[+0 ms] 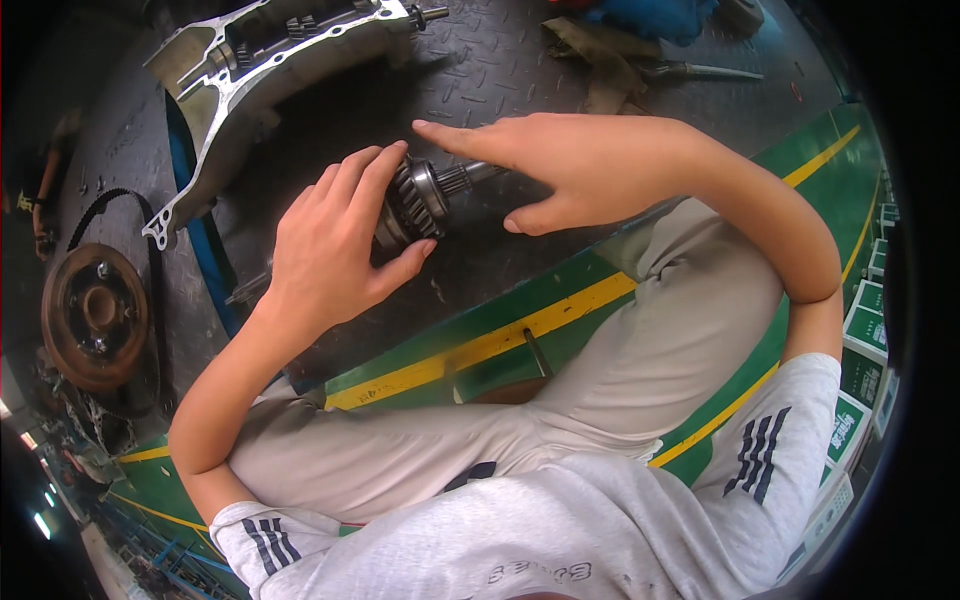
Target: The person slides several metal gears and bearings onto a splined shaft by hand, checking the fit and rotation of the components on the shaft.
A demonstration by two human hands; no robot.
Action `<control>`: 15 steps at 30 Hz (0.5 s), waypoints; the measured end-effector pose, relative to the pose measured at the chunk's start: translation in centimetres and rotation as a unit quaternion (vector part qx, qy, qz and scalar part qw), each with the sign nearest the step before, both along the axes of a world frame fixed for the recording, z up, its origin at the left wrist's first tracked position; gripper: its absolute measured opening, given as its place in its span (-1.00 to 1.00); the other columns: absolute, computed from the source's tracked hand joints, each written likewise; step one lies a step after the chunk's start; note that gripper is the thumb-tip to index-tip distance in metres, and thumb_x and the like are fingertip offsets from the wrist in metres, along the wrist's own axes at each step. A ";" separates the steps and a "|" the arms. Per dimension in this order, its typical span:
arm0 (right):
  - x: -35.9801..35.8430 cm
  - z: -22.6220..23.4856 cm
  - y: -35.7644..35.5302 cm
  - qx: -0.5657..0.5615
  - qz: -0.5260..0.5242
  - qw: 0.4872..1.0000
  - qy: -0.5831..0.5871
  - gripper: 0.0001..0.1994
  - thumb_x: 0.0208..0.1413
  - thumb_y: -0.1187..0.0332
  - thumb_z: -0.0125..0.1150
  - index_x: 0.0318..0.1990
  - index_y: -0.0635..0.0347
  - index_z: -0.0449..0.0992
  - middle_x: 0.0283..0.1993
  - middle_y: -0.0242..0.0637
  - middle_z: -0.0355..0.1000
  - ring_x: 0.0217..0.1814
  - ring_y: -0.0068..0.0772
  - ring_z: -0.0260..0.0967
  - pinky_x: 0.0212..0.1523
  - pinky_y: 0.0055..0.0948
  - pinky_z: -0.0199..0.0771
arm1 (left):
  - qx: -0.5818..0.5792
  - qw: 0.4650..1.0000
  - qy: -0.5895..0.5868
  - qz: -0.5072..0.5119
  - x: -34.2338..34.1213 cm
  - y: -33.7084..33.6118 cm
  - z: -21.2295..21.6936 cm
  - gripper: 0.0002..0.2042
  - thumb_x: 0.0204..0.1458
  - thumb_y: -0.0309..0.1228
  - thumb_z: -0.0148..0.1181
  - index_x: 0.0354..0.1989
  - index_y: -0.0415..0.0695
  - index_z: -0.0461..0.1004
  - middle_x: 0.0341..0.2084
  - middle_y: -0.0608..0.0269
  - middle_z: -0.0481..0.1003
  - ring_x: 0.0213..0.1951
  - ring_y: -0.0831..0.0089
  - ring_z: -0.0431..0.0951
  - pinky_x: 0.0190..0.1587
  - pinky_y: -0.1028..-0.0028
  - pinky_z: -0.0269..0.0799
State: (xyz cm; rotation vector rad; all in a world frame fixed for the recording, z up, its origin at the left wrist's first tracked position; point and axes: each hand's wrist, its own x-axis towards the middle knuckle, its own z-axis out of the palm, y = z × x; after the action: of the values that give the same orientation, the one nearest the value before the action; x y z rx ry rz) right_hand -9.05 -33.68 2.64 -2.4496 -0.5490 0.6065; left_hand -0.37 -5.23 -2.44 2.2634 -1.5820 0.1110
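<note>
A transmission shaft with steel gears [424, 196] lies across the dark metal table in front of me, its splined end pointing right. My left hand [335, 235] is wrapped round the gear cluster from the left, thumb on the near side and fingers over the far side. My right hand [575, 155] is open beside the splined end, index finger stretched out and thumb apart. The shaft passes partly behind it, so whether it touches is unclear. Beyond my hands stands an open gearbox housing [330, 78] with another shaft inside.
At the left sits a rusty round wheel [68, 320] with a black toothed belt [156, 270] around it. Brown cloth [595, 55], blue cloth [655, 15] and a slim metal tool [710, 72] lie at the far right. Boxes [868, 318] line the green floor at right.
</note>
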 end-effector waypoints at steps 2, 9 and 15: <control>-0.1 -0.3 -0.1 -0.001 -0.029 0.998 0.050 -0.08 0.32 0.37 0.39 0.76 -0.01 0.01 0.54 0.06 0.37 0.54 0.13 0.34 0.54 -0.09 0.38 | -0.004 1.000 -0.006 0.000 0.0 -0.1 0.0 -0.18 0.00 -0.12 0.55 0.45 -0.19 0.41 0.22 -0.05 0.53 0.11 -0.03 0.62 0.10 0.18 0.57; -0.9 -1.9 -0.7 -0.017 0.014 0.998 -0.062 -0.16 0.22 0.41 0.37 0.67 0.03 0.19 0.40 0.05 0.48 0.41 0.12 0.43 0.45 -0.09 0.45 | 0.012 1.000 0.008 0.014 -0.4 -0.4 0.1 -0.16 -0.06 -0.22 0.55 0.47 -0.15 0.40 0.26 -0.08 0.55 0.19 -0.09 0.62 0.23 0.14 0.56; -2.8 2.2 -0.8 0.148 0.187 0.960 -0.147 -0.67 0.03 0.48 0.45 0.01 0.11 0.75 0.36 -0.03 0.46 0.42 0.07 0.37 0.40 -0.12 0.46 | 0.003 0.999 -0.023 0.024 -0.4 0.0 0.1 -0.16 -0.06 -0.13 0.58 0.44 -0.16 0.43 0.20 0.00 0.56 0.00 0.03 0.68 0.04 0.22 0.58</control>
State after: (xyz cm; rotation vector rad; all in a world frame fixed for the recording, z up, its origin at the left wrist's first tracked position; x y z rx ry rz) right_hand -11.85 -34.48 4.88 -2.1723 -1.1548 0.2724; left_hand -0.81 -5.23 -2.38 2.3198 -1.5535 0.1711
